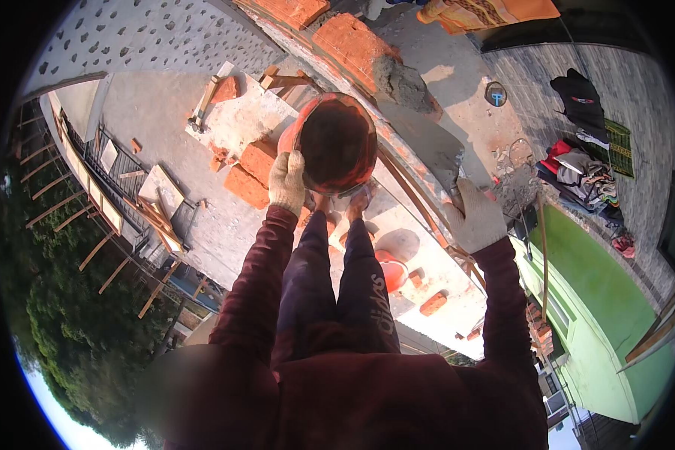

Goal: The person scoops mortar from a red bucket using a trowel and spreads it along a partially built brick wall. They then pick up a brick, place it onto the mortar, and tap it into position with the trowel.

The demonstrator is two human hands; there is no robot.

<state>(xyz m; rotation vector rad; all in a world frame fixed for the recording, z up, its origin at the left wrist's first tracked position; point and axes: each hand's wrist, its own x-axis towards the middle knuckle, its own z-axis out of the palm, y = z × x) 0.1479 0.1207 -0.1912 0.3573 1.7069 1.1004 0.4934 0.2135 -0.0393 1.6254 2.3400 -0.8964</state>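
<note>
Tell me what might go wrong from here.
The left hand grips the bucket by its rim, with no second hand on it, so it could swing or slip.

The feet show just past the bucket's near edge, so they might be hit if it dropped.

Loose bricks lie to the left of the feet, so a sideways step could perhaps catch one.

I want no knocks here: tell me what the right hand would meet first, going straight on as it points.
Probably the grey mortar, just ahead of the right hand; how far below the fingers it lies is unclear.
</note>
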